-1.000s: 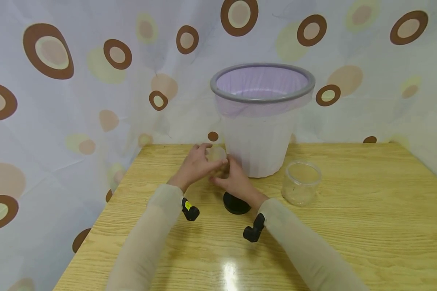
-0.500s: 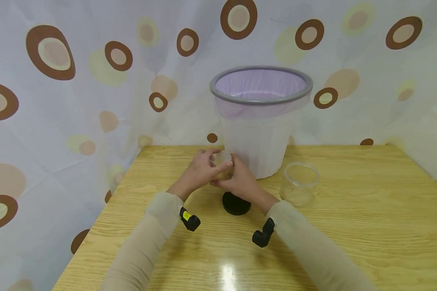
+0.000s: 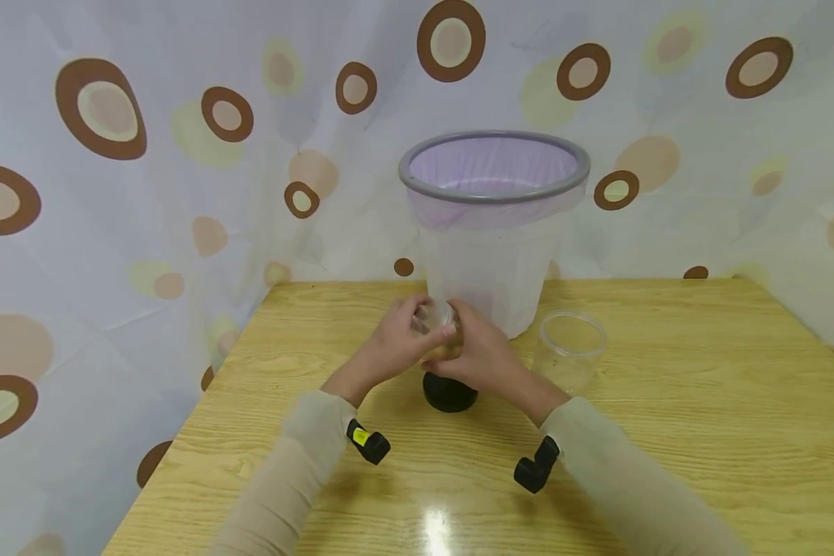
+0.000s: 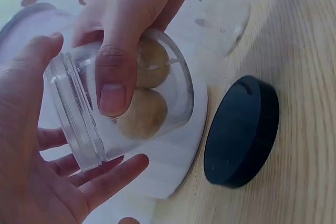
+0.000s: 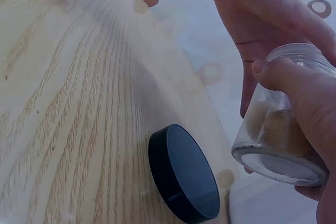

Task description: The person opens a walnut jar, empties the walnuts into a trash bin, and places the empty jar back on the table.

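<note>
Glass jar [image 4: 111,135], one, lidless, held above the table [image 3: 667,425] before the bin [image 3: 486,255]; round brown items [image 4: 143,114] inside. Left hand [image 3: 392,340]: curled round its neck. Right hand [image 3: 486,355]: gripping its body. Black lid [image 3: 449,394]: on the table, nearer. Clear container [image 3: 571,363]: right. Step, seemingly: positioning the jar; next move calls for steady grips.

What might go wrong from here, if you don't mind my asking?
The cylindrical clear jar is uncapped, so the round brown objects inside might roll out if it tips. Held off the wood-grain table, it could drop near the round black lid if the fingers slip. The right hand might also knock the wide clear container close behind its wrist.
</note>
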Demonstrator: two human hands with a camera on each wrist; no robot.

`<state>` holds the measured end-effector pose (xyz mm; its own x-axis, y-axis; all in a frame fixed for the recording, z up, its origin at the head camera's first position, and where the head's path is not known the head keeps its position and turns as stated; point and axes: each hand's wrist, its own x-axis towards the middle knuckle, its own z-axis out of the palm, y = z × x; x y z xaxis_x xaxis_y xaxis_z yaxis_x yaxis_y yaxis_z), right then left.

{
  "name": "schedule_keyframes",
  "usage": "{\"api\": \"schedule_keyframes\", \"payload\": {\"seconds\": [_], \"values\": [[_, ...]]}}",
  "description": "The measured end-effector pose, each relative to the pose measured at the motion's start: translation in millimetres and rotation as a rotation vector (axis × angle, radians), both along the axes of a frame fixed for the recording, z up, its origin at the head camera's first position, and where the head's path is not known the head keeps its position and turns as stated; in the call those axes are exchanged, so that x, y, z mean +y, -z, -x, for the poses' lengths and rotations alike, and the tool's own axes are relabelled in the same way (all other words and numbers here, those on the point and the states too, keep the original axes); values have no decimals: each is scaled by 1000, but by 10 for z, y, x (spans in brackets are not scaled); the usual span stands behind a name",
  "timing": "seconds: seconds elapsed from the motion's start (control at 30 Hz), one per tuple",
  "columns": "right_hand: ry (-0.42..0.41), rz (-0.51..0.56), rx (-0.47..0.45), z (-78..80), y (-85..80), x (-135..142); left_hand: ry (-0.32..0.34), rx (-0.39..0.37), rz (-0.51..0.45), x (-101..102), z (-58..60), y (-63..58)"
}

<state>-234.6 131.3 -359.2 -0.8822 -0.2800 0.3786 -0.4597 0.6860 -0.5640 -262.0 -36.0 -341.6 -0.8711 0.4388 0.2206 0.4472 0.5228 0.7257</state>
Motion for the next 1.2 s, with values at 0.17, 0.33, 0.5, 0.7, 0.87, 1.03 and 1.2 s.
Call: {"api": "schedule_keyframes", "payload": {"seconds": [0.17, 0.33, 0.5, 0.7, 0.87, 1.03, 1.2], "values": [[11, -72, 64, -82, -58, 112, 15, 56, -7, 88, -73, 11], [8, -165, 121, -121, -136, 233, 53, 123, -44, 178, -129, -9], [11, -272, 261, -147, -201, 329, 52, 196, -72, 266, -164, -21], [55, -384, 484, -164, -251, 397, 12, 328, -127, 395, -181, -25], [91, -422, 549, -173, -259, 432, -8, 368, -188, 483, -227, -20], [101, -438, 546, -196, -251, 475, 1, 285, -239, 536, -272, 15], [100, -483, 537, -240, -264, 519, 56, 200, -249, 538, -290, 58]]}}
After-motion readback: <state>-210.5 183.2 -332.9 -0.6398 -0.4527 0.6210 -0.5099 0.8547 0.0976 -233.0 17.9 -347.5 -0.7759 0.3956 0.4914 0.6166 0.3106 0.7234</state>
